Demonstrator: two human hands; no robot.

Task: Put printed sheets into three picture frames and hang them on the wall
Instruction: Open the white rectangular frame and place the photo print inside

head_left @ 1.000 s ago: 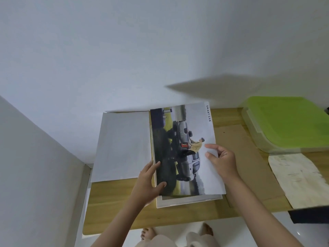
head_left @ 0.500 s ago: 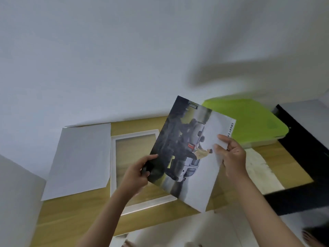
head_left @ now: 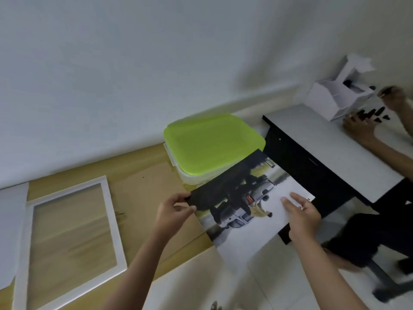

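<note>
— Between both hands, what do I have?
— My left hand (head_left: 174, 210) pinches the dark corner of the printed sheet (head_left: 250, 204), thumb on top and fingers curled under. My right hand (head_left: 301, 217) takes the sheet's white side, fingers lying across its face, thumb hidden beneath. Both grips are closed on the paper.
— Where is the sheet?
— I see it raised and tilted over the right end of the wooden bench (head_left: 138, 166), one corner overlapping the green-lidded box (head_left: 212, 142). Its print shows a vehicle and a person in yellow.
— And the frame?
— I see the white picture frame (head_left: 111, 220) lying flat on the bench, well to the left, wood showing through it. A brown backing board (head_left: 152, 193) lies between it and the sheet; a white sheet (head_left: 11, 220) touches the frame's left edge.
— Farther out?
— Another person's hands (head_left: 362, 128) rest on a white-topped desk (head_left: 335, 148) beside a white box (head_left: 335, 95).
</note>
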